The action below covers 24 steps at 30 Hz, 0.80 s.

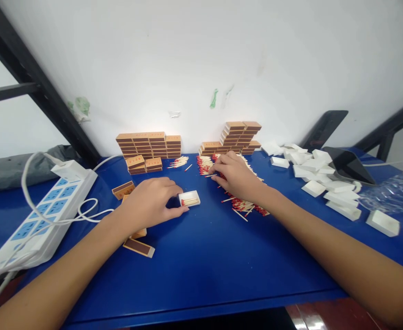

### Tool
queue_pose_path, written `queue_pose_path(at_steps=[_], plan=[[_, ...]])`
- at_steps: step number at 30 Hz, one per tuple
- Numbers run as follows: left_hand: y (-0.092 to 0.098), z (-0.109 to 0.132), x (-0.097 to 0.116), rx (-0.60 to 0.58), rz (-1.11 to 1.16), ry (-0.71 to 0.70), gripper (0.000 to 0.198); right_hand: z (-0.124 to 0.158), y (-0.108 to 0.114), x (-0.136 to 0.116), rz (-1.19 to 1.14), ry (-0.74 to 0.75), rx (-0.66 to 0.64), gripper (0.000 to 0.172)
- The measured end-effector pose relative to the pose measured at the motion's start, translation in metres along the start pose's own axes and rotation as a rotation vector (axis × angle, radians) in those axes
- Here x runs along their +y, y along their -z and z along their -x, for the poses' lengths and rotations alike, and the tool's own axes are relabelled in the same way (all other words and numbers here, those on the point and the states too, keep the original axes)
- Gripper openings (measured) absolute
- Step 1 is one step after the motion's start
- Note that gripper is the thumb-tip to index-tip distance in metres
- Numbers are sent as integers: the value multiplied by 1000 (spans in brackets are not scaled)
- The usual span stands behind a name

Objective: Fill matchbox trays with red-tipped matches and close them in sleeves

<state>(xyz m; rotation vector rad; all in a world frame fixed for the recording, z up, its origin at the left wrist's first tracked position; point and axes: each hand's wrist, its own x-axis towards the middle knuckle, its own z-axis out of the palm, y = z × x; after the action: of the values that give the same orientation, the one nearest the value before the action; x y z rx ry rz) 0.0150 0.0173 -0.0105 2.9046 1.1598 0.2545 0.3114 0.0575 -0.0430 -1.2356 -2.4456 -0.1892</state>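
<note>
My left hand (156, 199) grips the left end of a small white matchbox tray (195, 195) between thumb and fingers. A few red-tipped matches lie inside this tray, all pointing the same way. At the left edge of a big heap of loose matches (251, 204), my right hand (234, 173) has its fingers bent and closed, with a match showing between thumb and forefinger. Under and beside my left forearm are several brown matchbox sleeves (139, 247), partly hidden by the arm.
Stacked matchboxes (149, 144) stand against the wall, with another stack (240, 135) farther right. A small group of matches (179, 162) lies between them. White trays (311, 167) are heaped at right, near a dark tablet (349, 165) and a plastic bottle (392, 192). A power strip (46, 215) with cables lies left.
</note>
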Motion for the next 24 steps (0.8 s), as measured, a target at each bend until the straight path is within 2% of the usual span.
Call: queue_pose_path(at_steps=[7, 14, 20, 24], plan=[[1, 0, 0, -12, -7, 13, 33, -3, 1, -2, -36, -17, -14, 15], [2, 0, 1, -16, -7, 14, 35, -6, 2, -9, -2, -42, -86, 16], [2, 1, 3, -1, -18, 4, 31, 1, 18, -44, -205, 71, -24, 13], [2, 1, 6, 4, -2, -24, 28, 7, 19, -74, -295, 157, -50, 15]])
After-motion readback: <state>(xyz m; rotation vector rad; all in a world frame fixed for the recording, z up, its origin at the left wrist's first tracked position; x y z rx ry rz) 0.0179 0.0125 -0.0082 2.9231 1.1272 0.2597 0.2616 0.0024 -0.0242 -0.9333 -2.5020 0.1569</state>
